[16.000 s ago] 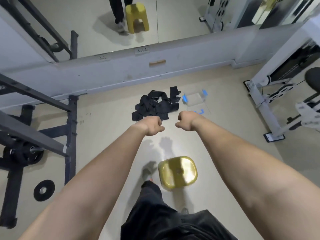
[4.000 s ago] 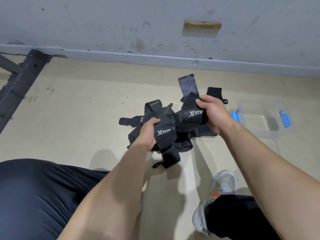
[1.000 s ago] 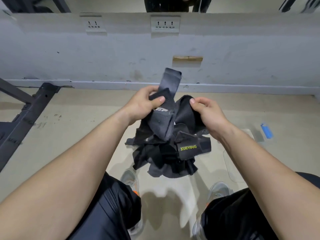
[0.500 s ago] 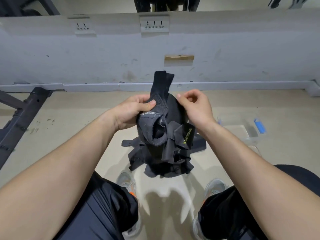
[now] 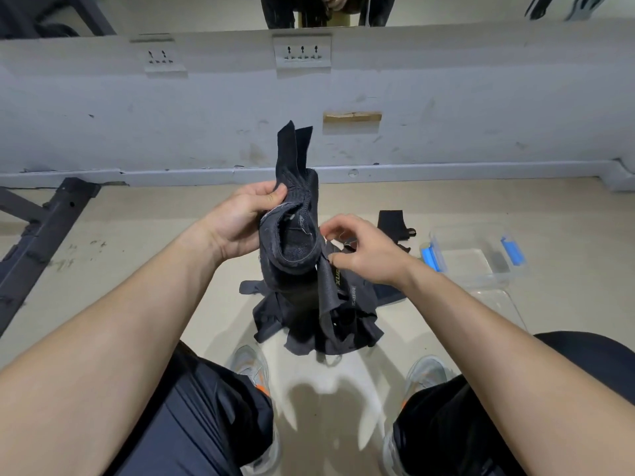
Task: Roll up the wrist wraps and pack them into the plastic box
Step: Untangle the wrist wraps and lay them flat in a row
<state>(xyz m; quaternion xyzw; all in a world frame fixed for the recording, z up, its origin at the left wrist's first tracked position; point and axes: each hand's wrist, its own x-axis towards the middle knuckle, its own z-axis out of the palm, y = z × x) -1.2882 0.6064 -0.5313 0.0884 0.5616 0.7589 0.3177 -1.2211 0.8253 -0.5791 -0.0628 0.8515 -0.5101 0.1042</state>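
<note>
My left hand (image 5: 240, 221) grips a black wrist wrap (image 5: 292, 235) raised in front of me, its loose end sticking up and a loop curling open toward me. My right hand (image 5: 364, 249) sits just right of that loop, fingers curled and pinching a hanging black strip of wrap with yellow lettering. Below them a pile of black wrist wraps (image 5: 323, 321) lies on the floor between my feet. The clear plastic box (image 5: 481, 262) with blue clasps stands open on the floor to the right.
The box's clear lid (image 5: 498, 307) lies flat in front of the box. One separate black wrap (image 5: 391, 223) lies behind the pile. A dark rack foot (image 5: 41, 231) runs along the floor at left. A grey wall with sockets closes the far side.
My left hand has lifted the wrap higher and turned its loop toward me. My right hand has slipped off the top of the wrap and dropped to the hanging strip at its right.
</note>
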